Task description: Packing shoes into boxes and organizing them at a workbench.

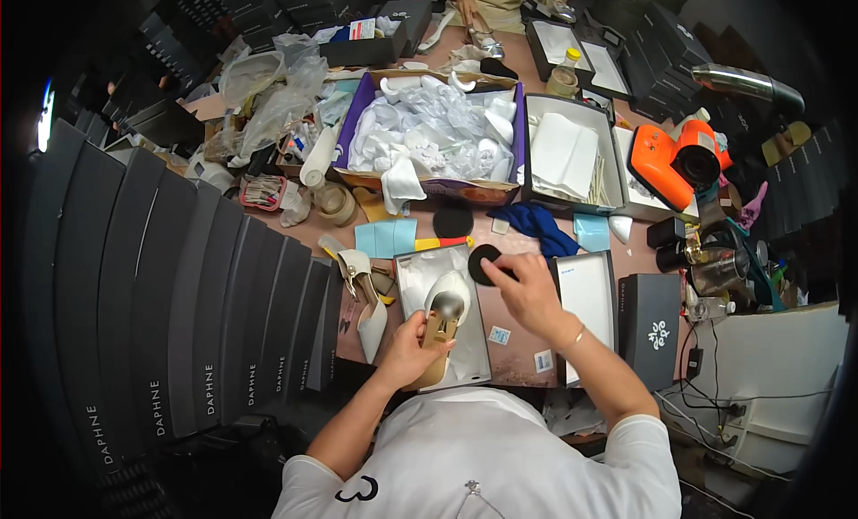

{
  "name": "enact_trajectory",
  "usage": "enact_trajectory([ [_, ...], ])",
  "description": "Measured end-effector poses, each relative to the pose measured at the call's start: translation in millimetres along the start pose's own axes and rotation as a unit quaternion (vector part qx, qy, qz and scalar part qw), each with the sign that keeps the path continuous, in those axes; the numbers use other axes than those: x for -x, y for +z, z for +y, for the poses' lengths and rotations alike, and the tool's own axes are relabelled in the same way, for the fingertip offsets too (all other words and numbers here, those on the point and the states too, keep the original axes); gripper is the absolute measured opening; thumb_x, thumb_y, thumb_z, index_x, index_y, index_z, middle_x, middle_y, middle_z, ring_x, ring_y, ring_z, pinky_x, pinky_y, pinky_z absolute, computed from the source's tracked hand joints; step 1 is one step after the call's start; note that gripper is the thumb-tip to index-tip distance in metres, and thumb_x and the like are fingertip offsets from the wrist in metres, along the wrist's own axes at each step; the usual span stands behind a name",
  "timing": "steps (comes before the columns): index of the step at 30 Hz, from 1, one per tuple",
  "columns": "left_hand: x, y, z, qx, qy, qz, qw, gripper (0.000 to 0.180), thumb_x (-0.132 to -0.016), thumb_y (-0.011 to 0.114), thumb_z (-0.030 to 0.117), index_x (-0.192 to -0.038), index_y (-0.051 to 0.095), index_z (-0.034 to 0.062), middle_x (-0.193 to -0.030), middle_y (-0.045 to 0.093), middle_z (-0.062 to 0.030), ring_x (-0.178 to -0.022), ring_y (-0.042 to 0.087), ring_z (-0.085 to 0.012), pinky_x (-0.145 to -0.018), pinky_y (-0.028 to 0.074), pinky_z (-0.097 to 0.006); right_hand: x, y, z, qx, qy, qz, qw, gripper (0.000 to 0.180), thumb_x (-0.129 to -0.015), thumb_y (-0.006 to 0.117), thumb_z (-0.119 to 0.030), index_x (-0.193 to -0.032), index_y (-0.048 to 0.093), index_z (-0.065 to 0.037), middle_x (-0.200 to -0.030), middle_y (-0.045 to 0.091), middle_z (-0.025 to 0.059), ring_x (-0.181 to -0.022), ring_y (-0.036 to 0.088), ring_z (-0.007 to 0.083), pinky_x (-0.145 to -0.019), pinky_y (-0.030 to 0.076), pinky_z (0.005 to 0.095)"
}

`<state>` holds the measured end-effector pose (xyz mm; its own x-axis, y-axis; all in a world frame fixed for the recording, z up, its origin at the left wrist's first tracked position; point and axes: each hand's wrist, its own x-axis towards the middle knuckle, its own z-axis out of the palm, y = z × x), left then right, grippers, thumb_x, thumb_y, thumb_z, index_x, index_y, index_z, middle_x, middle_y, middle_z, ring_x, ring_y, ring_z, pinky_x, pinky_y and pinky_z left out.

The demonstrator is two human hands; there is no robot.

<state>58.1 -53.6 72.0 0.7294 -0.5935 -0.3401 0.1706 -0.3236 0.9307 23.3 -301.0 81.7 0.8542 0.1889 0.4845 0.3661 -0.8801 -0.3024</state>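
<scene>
My left hand [410, 347] grips a white shoe [455, 288] by its tan heel end, with the toe pointing away from me. The shoe is over an open shoe box [472, 362] lined with white paper. Between the fingers of my right hand [534, 295] is a round black pad [483, 263], apart from the shoe and just right of its toe. A second white heeled shoe [371, 318] with an ornament leans left of the box. Another black disc [453, 220] lies beyond, near a red-and-yellow handle [442, 243].
A purple box [518, 143] of crumpled white wrapping stands ahead, beside a box of white sheets [565, 148]. Dark shoe boxes [161, 278] line my left. An orange device [659, 166], a dark blue cloth [541, 226] and an open box [585, 291] are at right. Another person [492, 2] works opposite.
</scene>
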Motion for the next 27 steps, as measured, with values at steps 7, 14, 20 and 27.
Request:
enact_trajectory([
  [7, 8, -6, 3, -0.242, 0.043, -0.005, 0.969, 0.037, -0.074, 0.074, 0.010, -0.103, 0.055, -0.0006, -0.087, 0.068, -0.0179, -0.080, 0.069, -0.0292, -0.068, 0.052, -0.035, -1, -10, -9, 0.064, -0.047, -0.085, 0.993, 0.040, -0.078, 0.057, -0.017, -0.117, 0.062, -0.010, -0.099, 0.056, 0.0019, -0.089, 0.052, 0.0185, -0.075, 0.038, 0.0348],
  [14, 11, -7, 13, -0.251, 0.027, -0.023, 0.967, 0.037, -0.075, 0.074, 0.015, -0.103, 0.056, -0.0008, -0.084, 0.066, -0.0196, -0.079, 0.067, -0.0343, -0.067, 0.051, -0.037, 10, -10, -2, 0.075, -0.010, -0.086, 0.993, 0.038, -0.076, 0.057, -0.014, -0.114, 0.065, -0.012, -0.100, 0.058, 0.0012, -0.086, 0.051, 0.0196, -0.075, 0.038, 0.0340],
  [20, 11, -10, 15, -0.271, 0.061, 0.014, 0.960, 0.033, -0.078, 0.072, 0.017, -0.100, 0.055, -0.0006, -0.082, 0.065, -0.0212, -0.079, 0.066, -0.0378, -0.067, 0.050, -0.041, 15, 5, -40, 0.032, -0.015, -0.036, 0.999, 0.034, -0.076, 0.058, -0.012, -0.109, 0.066, -0.012, -0.097, 0.057, 0.0023, -0.087, 0.053, 0.0201, -0.073, 0.039, 0.0342],
  [27, 17, -10, 23, -0.301, 0.048, 0.018, 0.952, 0.032, -0.078, 0.071, 0.019, -0.094, 0.051, 0.0000, -0.080, 0.064, -0.0220, -0.077, 0.064, -0.0397, -0.065, 0.048, -0.043, 28, 1, -25, -0.170, 0.235, 0.066, 0.955, 0.041, -0.078, 0.056, 0.002, -0.118, 0.063, -0.003, -0.102, 0.058, 0.0143, -0.093, 0.057, 0.0284, -0.081, 0.046, 0.0331],
])
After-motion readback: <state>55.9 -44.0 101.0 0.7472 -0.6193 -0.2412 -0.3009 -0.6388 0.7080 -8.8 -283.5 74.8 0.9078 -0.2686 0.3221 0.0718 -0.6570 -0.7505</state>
